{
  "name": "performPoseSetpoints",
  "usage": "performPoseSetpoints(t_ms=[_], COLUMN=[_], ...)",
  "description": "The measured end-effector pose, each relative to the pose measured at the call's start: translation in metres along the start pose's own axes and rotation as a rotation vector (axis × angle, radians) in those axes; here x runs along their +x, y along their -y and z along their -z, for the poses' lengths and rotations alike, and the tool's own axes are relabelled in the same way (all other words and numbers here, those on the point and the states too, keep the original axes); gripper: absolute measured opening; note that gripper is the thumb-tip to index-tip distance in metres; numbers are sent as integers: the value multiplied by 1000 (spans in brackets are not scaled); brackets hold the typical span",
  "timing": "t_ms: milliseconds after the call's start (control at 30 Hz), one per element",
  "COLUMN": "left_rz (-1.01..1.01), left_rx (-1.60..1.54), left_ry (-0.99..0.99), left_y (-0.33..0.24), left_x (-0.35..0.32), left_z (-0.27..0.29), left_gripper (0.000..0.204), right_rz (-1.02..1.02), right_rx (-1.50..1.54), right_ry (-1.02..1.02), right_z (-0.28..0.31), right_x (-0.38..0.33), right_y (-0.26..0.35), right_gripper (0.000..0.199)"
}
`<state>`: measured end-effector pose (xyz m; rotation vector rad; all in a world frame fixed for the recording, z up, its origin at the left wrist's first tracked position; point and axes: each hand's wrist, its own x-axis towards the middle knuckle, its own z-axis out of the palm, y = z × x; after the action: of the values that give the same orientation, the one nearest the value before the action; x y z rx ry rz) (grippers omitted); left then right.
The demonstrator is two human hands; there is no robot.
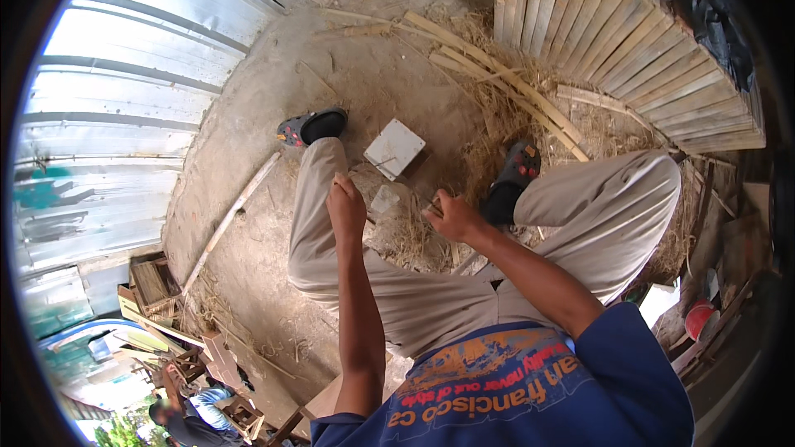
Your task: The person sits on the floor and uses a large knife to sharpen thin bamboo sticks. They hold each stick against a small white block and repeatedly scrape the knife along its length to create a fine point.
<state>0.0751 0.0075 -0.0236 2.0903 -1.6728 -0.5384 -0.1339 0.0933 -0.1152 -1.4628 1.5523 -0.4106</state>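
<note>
Reaching down between the knees, both forearms are extended from six o'clock toward centre frame. The left hand is curled shut into a loose fist, thumb uppermost; whether anything is gripped cannot be told. The right hand, at three o'clock from it, is closed on a thin bamboo sliver, above straw litter and near a white square block at twelve o'clock.

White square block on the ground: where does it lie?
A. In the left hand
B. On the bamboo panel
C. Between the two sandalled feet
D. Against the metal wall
C. The white square block lies on the dirt between the left foot and the right foot, beyond both hands.
</note>
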Motion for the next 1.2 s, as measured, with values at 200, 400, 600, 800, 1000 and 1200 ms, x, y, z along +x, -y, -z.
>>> performPoseSetpoints(t_ms=[200,400,600,800,1000,1200], left_rz=[58,94,-53,-50,11,-45], left_rx=[-1,-34,-117,-99,-15,17], left_ry=[-7,68,32,102,101,91], left_y=[4,1,2,-8,-15,-4], left_x=[2,2,-3,-3,7,4], left_z=[1,3,7,10,11,9], left_gripper=[52,52,48,45,45,47], right_rz=[-34,-51,163,-28,90,129], right_rx=[36,-41,121,2,127,165], right_ry=[-63,-129,86,-221,-64,-58], right_z=[-1,0,5,-9,-15,-3], right_x=[4,6,1,8,7,2], right_y=[-14,-20,9,-9,-20,9], right_gripper=[66,62,64,53,48,48])
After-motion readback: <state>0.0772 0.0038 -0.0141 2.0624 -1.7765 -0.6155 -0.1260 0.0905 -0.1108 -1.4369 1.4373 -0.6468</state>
